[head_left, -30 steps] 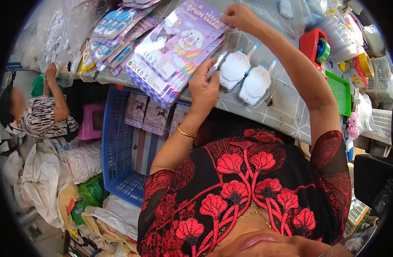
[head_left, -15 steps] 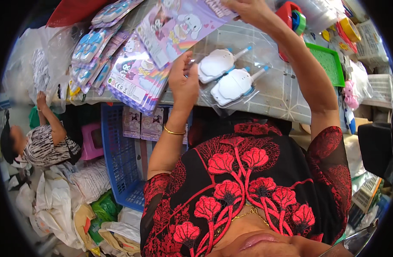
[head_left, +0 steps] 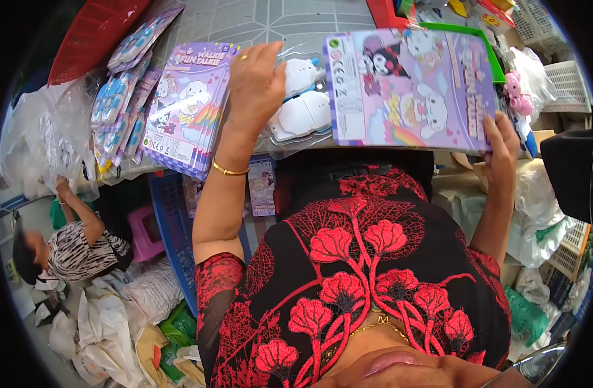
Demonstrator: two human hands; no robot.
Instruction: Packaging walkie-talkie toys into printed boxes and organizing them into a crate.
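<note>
My right hand (head_left: 501, 141) is closed on the lower right corner of a purple printed backing card (head_left: 409, 90) with cartoon animals, held above the right side of the table. In a clear plastic blister (head_left: 278, 143) lie two white toy walkie-talkies (head_left: 299, 116) with blue parts, their right ends covered by the card. My left hand (head_left: 254, 84) is at the blister's left edge, back upward, fingers together and bent; what they grip is hidden. Just left of it, several matching cards (head_left: 186, 107) form a fanned stack.
Packed blister cards (head_left: 118, 97) are piled beside a red tray (head_left: 99, 35) at left. A green tray (head_left: 494, 61) and pink toy (head_left: 517, 94) lie at right. Below the table stands a blue basket (head_left: 173, 226). Another person (head_left: 83, 242) handles a clear bag at far left.
The printed card has swung from above the stack to the right and nearer me, in my right hand. My left hand has moved off the card to the blister's left edge.
</note>
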